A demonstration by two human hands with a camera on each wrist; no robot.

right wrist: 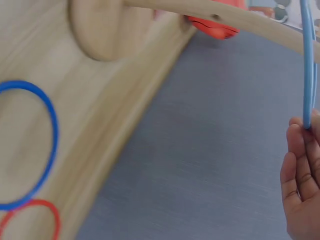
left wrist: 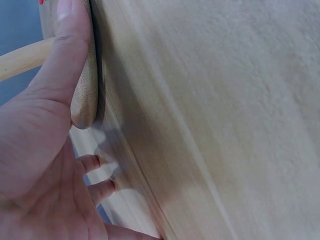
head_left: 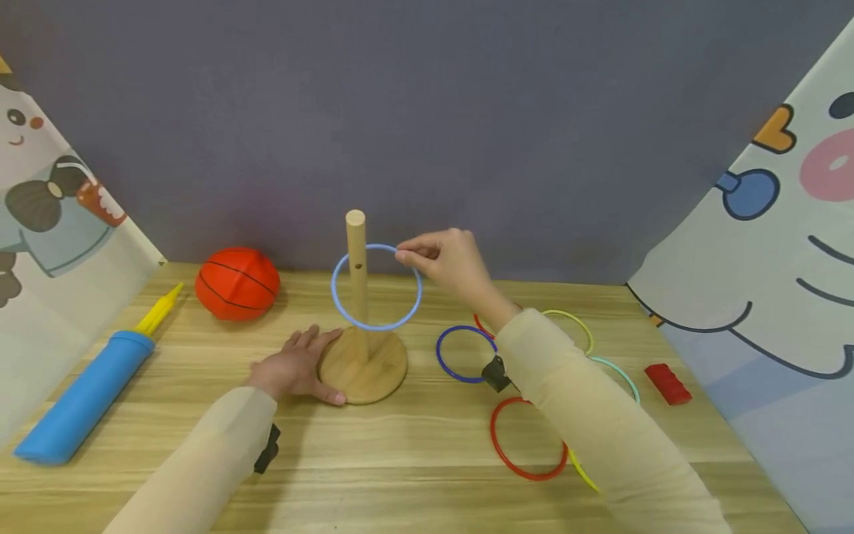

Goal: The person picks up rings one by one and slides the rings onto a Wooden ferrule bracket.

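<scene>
My right hand [head_left: 455, 268] pinches a light blue ring [head_left: 379, 328] by its right side, between thumb and fingertips. The ring hangs tilted around the upright wooden post [head_left: 358, 297], above its round wooden base [head_left: 383, 374]. In the right wrist view the light blue ring [right wrist: 307, 75] crosses the post [right wrist: 240, 19] near the fingers. My left hand [head_left: 293, 368] rests at the left edge of the base, fingers spread and thumb along its near side. The left wrist view shows the thumb [left wrist: 62, 60] against the base's rim and other fingertips on the table.
Right of the stand lie a dark blue ring [head_left: 440, 354], a red ring [head_left: 514, 469] and several others, partly under my right arm. A red block [head_left: 669, 384] sits farther right. At left are a red ball [head_left: 237, 284] and a blue pump [head_left: 87, 400]. A grey wall [head_left: 427, 133] stands behind.
</scene>
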